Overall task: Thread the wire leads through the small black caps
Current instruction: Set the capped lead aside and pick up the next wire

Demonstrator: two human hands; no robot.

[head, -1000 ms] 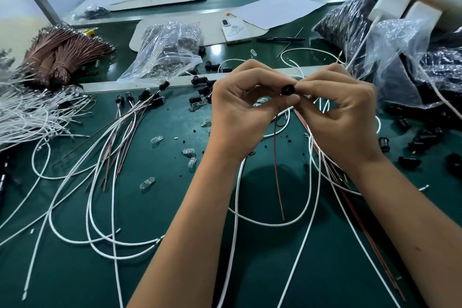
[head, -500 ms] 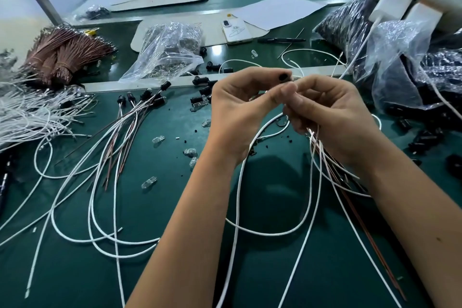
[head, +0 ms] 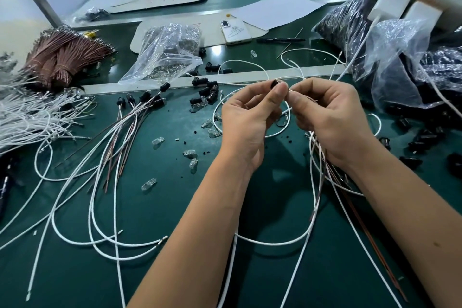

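Head view, looking down on a green tabletop [head: 175, 270]. At centre frame the left hand [head: 246, 117] pinches a small black cap [head: 275, 82] between thumb and forefinger, raised above the tabletop. Just right of it, the right hand [head: 330, 117] has its fingers curled, thumb and forefinger pressed together close to the cap; they appear to pinch the end of a wire lead, though the lead itself is too thin to make out at the fingertips. A white wire [head: 275, 241] loops below both forearms and rises toward the hands.

Left of centre lies a fan of white and brown wires already fitted with caps [head: 147, 96]. Loose black caps [head: 207, 94] sit above the left hand, and clear bulbs [head: 157, 142] are scattered at mid-frame. At upper left lie a bundle of brown leads [head: 62, 57] and, below it, a heap of white wires [head: 27, 117]. A clear bag [head: 170, 52] lies at upper centre, with a white phone [head: 235, 31] and a sheet of paper [head: 277, 9] beyond it. Bags of black parts [head: 350, 25] fill the upper right.
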